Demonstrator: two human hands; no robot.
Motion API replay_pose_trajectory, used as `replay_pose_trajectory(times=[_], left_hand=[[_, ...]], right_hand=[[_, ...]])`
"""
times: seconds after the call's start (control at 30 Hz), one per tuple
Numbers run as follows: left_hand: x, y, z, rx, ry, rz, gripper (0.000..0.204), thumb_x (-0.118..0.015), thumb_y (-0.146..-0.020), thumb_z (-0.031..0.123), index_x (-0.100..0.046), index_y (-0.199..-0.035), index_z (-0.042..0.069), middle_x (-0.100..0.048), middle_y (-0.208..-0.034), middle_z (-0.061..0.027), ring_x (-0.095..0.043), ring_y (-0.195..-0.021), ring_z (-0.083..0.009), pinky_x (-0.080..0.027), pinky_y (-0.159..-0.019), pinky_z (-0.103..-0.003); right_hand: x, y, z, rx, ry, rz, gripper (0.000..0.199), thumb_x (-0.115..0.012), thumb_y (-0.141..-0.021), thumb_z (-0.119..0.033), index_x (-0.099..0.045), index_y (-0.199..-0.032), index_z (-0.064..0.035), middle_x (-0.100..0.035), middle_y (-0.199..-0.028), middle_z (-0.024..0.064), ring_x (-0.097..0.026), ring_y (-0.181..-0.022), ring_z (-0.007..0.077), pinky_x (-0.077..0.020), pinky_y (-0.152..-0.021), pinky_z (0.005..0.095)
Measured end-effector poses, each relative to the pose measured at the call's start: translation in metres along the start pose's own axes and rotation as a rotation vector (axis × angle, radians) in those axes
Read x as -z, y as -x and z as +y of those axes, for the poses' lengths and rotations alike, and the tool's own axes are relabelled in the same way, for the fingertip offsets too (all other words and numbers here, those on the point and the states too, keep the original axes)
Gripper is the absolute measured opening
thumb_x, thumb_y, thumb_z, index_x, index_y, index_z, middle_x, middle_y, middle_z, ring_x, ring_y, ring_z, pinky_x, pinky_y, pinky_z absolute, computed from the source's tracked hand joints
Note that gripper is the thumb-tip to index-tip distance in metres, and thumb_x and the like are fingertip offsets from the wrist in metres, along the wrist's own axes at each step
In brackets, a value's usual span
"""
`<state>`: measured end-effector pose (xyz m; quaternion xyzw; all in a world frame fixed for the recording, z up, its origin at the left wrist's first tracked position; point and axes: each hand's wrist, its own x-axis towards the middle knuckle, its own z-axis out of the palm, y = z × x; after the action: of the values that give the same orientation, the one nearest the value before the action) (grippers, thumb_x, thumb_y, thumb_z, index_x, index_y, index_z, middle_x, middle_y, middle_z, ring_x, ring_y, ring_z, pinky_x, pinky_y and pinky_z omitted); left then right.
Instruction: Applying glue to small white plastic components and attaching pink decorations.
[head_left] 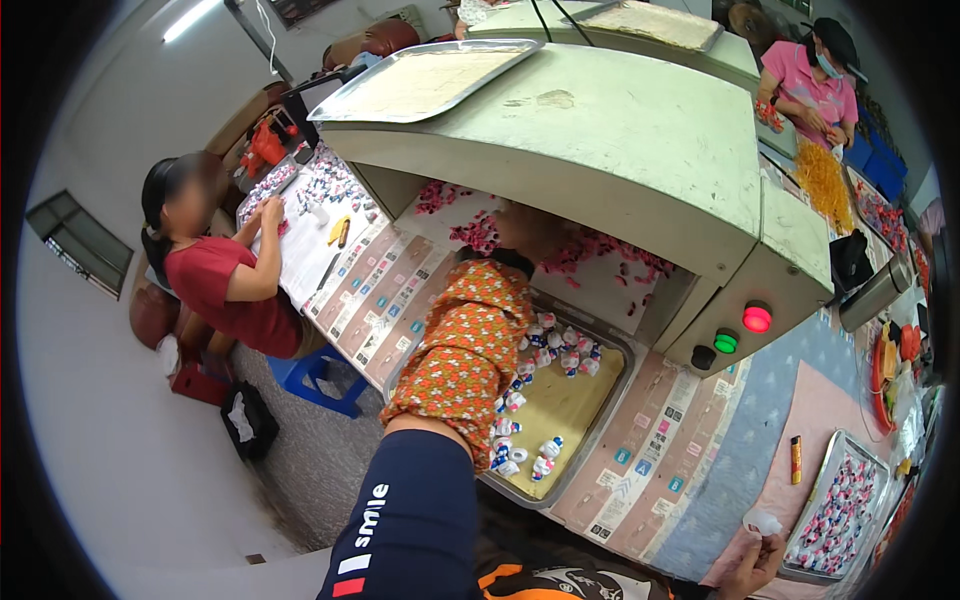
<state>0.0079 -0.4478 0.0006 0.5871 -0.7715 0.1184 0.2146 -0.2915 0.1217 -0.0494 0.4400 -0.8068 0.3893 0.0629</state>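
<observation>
My left hand (537, 232) reaches under the hood of a pale green machine (620, 130), among small pink pieces (475, 232) scattered on a white surface. It is shadowed and blurred, so its fingers do not show clearly. A floral sleeve covers that forearm. Below the arm lies a metal tray (600, 440) with several small white, blue and pink figurines (546, 458). At the lower right, my right hand (757, 567) is closed on a small white piece (763, 522), beside a metal tray (840, 440) full of small pink, white and blue pieces.
A red light (757, 318) and green button (726, 342) are on the machine's front, an empty-looking tray (430, 80) on its top. One person in red (225, 285) works at left, another in pink (815, 95) at far right. A steel flask (877, 292) lies at right.
</observation>
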Motion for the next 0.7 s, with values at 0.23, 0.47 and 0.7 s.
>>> replay_pose_trajectory(times=[0.23, 0.47, 0.7], left_hand=[[-0.035, 0.005, 0.000, -0.077, -0.126, -0.060, 0.035, -0.059, -0.092, 0.039, -0.071, -0.112, 0.012, -0.068, -0.109, -0.0150, -0.064, -0.101, -0.0377, -0.055, -0.076, -0.050], [-0.026, -0.004, -0.019, -0.248, 0.077, -0.108, 0.026, -0.059, -0.090, 0.025, -0.071, -0.106, 0.009, -0.071, -0.099, -0.0159, -0.069, -0.090, -0.0373, -0.058, -0.073, -0.045], [-0.037, -0.039, -0.064, 0.360, 1.011, -0.108, 0.019, -0.057, -0.093, 0.030, -0.062, -0.095, 0.012, -0.064, -0.076, -0.0082, -0.059, -0.060, -0.0242, -0.045, -0.049, -0.036]], right_hand=[[-0.001, -0.009, -0.020, -0.261, -0.174, 0.001, 0.020, -0.061, -0.092, -0.003, -0.063, -0.107, 0.0100, -0.068, -0.096, 0.0155, -0.063, -0.084, 0.0229, -0.0505, -0.076, 0.0313], [-0.004, -0.012, -0.033, -0.338, -0.304, 0.040, 0.017, -0.058, -0.093, 0.002, -0.065, -0.107, 0.0099, -0.068, -0.095, 0.0178, -0.064, -0.085, 0.0234, -0.0510, -0.077, 0.0327], [-0.004, -0.014, -0.038, -0.259, -0.249, 0.060, 0.017, -0.066, -0.091, -0.004, -0.066, -0.103, 0.0083, -0.069, -0.092, 0.0167, -0.064, -0.079, 0.0244, -0.0519, -0.073, 0.0348]])
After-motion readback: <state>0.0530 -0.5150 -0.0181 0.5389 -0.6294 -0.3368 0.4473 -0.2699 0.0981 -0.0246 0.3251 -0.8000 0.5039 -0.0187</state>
